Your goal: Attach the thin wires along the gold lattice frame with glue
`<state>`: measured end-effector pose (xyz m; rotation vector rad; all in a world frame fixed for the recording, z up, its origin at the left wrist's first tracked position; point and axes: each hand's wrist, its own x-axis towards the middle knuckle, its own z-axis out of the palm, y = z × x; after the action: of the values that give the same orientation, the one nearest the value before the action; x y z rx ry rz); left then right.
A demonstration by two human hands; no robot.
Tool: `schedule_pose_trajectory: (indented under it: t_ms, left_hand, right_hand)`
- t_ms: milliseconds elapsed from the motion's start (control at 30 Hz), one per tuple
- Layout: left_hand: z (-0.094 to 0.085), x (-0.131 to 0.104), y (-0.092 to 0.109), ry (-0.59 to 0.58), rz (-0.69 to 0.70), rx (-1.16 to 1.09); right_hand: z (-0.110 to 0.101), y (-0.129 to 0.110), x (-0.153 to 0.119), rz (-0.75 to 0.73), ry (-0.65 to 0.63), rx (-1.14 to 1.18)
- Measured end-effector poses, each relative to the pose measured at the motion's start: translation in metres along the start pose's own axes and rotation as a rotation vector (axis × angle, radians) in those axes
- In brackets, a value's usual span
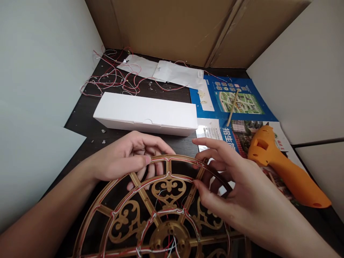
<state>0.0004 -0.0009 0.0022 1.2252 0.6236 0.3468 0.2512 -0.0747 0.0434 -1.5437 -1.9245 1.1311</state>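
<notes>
A round gold wheel-shaped frame (142, 197) with spokes, rings and scroll ornaments fills the bottom of the view. Thin red and white wires (127, 195) run along its rings and spokes, and several ends come out at the hub (172, 243). My left hand (129, 157) grips the outer rim at the upper left, thumb on top and fingers underneath. At the upper right, my right hand (228, 179) curls around the rim, its thumb on the inner ring beside a spoke. Some of its fingertips are hidden behind the frame.
A long white box (146, 111) lies beyond the frame. Behind it are tangled red and white wires (115, 77) and white packets (177, 73). To the right, an orange gun-shaped tool (285, 165) and a thin yellowish stick (233, 107) rest on printed sheets (255, 84).
</notes>
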Motion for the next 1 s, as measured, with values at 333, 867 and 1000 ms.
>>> schedule_pose_trajectory:
  t_ms: [333, 867, 1000]
  left_hand:
    - [0.000, 0.000, 0.001, 0.000, -0.031, 0.007]
    - [-0.003, 0.000, -0.002, -0.026, 0.001, 0.004]
    - [-0.002, 0.000, -0.002, -0.021, -0.033, 0.010]
  right_hand:
    - [0.000, 0.001, 0.005, 0.019, -0.034, -0.084]
    - [-0.010, -0.012, 0.012, 0.096, -0.121, -0.373]
    - [-0.013, -0.015, 0.017, 0.085, -0.160, -0.579]
